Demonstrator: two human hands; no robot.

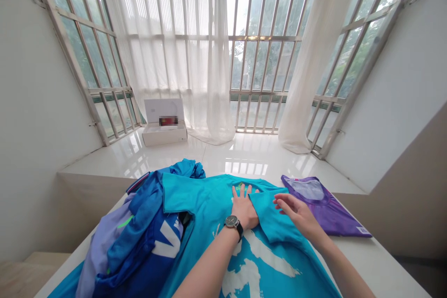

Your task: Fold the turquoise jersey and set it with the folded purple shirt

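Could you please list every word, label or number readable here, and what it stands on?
"V", white: blue garment; neighbouring letters unreadable.
Green lettering, turquoise shirt: partly under the left hand, unreadable.
White brushstroke print, same shirt: partly hidden, unreadable.
Tag, purple shirt: too small.
Label, white box: too small.
Watch dial: too small.

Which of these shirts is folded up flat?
The purple shirt, at far right, lies folded; the turquoise shirt is largely spread out and the blue garments are heaped at left.

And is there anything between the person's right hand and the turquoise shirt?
Nothing visible: the right hand is at a sleeve of the turquoise shirt, while the left hand rests flat on the shirt, beside that sleeve.
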